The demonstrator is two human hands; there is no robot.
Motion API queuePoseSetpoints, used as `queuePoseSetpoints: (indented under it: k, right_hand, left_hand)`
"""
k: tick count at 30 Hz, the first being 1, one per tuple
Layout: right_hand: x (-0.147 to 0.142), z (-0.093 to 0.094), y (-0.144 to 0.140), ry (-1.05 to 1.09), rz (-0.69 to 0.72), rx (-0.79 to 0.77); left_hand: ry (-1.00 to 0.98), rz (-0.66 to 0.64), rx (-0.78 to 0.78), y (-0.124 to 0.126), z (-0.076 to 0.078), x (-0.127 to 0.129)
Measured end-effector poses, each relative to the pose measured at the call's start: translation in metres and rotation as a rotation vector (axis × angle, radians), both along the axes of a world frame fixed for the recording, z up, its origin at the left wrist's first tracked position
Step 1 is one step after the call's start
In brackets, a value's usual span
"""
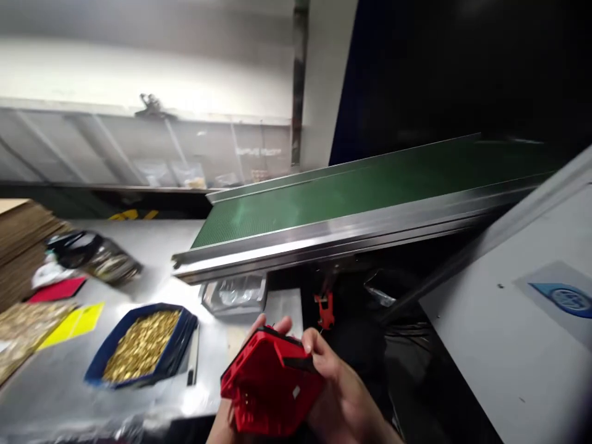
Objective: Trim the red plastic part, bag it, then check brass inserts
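Note:
Both my hands hold a red plastic housing [271,385] low in the middle of the view. My right hand [340,394] grips its right side, thumb on the top edge. My left hand [222,425] is mostly hidden under the part, with fingertips showing at its upper rim. Inside the red part I can see small gold-coloured bits. A blue tray [182,345] full of small brass pieces sits on the steel table just left of my hands.
A green conveyor belt [370,185] with a steel rim runs from above my hands to the upper right. A clear plastic box [235,295] lies under its end. Cardboard [21,240], bags [92,256] and yellow cards [74,322] lie at left. A grey panel [522,320] stands at right.

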State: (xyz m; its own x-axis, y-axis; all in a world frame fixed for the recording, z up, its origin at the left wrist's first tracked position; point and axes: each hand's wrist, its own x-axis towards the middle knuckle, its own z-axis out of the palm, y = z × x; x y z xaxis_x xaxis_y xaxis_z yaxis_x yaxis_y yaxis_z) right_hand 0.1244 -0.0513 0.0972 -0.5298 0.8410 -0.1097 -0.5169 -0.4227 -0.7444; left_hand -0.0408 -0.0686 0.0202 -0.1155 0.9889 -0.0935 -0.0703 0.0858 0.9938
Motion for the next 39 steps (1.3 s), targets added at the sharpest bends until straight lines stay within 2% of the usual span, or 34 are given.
queuePoseSetpoints:
  k: [3, 5, 6, 8, 9, 10, 12, 14, 17, 21, 30, 39]
  right_hand:
    - [-0.005, -0.059, -0.048, -0.034, 0.054, -0.228]
    - [0.009, -0.082, -0.069, -0.156, 0.081, -0.291]
    - [0.019, -0.089, -0.075, -0.279, 0.068, -0.266]
    - [0.041, -0.096, -0.080, -0.596, -0.023, -0.137]
    - [0.051, -0.096, -0.079, -0.737, -0.074, -0.070]
    - [0.058, -0.094, -0.077, -0.834, -0.107, -0.019]
    - [0.065, -0.086, -0.071, -0.888, -0.086, 0.039]
    - [0.060, -0.077, -0.065, -0.837, -0.002, 0.087]
    - [0.046, -0.068, -0.060, -0.746, 0.077, 0.099]
    - [0.040, -0.068, -0.062, -0.662, 0.058, 0.007]
    - [0.047, -0.074, -0.065, -0.617, 0.015, -0.023]
    - [0.048, -0.081, -0.068, -0.739, -0.142, 0.017]
  left_hand:
    - [-0.447, -0.017, -0.097, -0.049, 0.002, 0.003]
    - [-0.650, -0.010, -0.156, -0.077, 0.000, 0.008]
    - [-0.717, 0.003, -0.201, -0.090, -0.001, 0.010]
    - [-0.792, -0.012, -0.319, -0.112, -0.004, 0.013]
    - [-0.811, -0.059, -0.378, -0.121, -0.005, 0.015]
    - [-0.827, -0.134, -0.429, -0.129, -0.004, 0.017]
    - [-0.861, -0.333, -0.508, -0.138, -0.001, 0.022]
    - [-0.896, -0.501, -0.569, -0.139, 0.003, 0.029]
    - [-0.940, -0.610, -0.597, -0.129, 0.008, 0.038]
    - [-0.941, -0.651, -0.576, -0.115, 0.007, 0.044]
    - [-0.902, -0.712, -0.637, -0.103, -0.003, 0.041]
    - [-0.898, -0.687, -0.621, -0.094, -0.007, 0.044]
